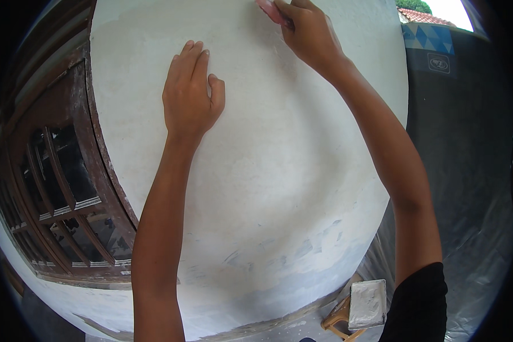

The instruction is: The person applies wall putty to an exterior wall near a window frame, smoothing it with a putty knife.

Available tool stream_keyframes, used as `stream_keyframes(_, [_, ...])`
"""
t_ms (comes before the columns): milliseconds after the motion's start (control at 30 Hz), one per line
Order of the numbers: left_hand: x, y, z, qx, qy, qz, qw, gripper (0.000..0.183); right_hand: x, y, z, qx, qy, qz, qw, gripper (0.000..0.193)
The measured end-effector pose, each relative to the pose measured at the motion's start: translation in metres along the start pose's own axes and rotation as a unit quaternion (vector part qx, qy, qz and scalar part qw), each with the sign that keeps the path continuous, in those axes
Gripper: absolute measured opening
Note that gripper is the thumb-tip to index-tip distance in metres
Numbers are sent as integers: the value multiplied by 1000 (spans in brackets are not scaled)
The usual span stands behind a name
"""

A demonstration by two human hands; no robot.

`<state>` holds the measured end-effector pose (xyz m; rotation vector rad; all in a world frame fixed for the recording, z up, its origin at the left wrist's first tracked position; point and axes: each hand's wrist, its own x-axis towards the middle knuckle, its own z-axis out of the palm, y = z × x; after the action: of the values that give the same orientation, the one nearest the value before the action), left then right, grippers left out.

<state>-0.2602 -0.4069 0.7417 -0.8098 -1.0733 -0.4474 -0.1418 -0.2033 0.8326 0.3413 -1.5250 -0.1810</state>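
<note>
A whitish plastered wall [251, 165] fills the middle of the view, with grey smears across its lower part. My left hand [189, 94] rests flat against it, fingers stretched upward and nothing held. Higher up and to the right, my right hand [313, 31] is closed around a small pink flat piece [272, 11], pressed to or just off the wall near the top edge. Its outer end is cut off by the frame and partly covered by my fingers, so its exact kind does not show.
Left of the wall is a brown wooden window [68, 182] with dark panes. A dark sheet [461, 137] with a blue patterned band hangs at the right. Low on the right, a tray of white paste [367, 304] sits on a small wooden stool [337, 319].
</note>
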Motion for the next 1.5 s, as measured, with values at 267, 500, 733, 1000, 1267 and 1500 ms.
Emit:
stream_keyframes(267, [-3,-3,0,-13,-5,-19,1000,37,-8,-3,24,-70,-78,-1,994,31])
stream_keyframes(500, [-1,-1,-1,3,-7,-6,1000,37,-22,-10,-4,-29,-43,11,999,34])
stream_keyframes(733, [3,9,4,-17,-11,0,1000,38,17,15,28,-109,-24,-22,994,29])
stream_keyframes(1000, [-2,-1,-3,11,-15,-2,1000,38,-37,-42,10,-76,-64,-17,995,20])
stream_keyframes(1267, [3,5,3,-15,-10,5,1000,37,7,-9,44,-119,8,-33,992,24])
stream_keyframes(1500, [-3,-2,0,12,-4,4,1000,37,-34,-39,-4,111,-75,87,987,33])
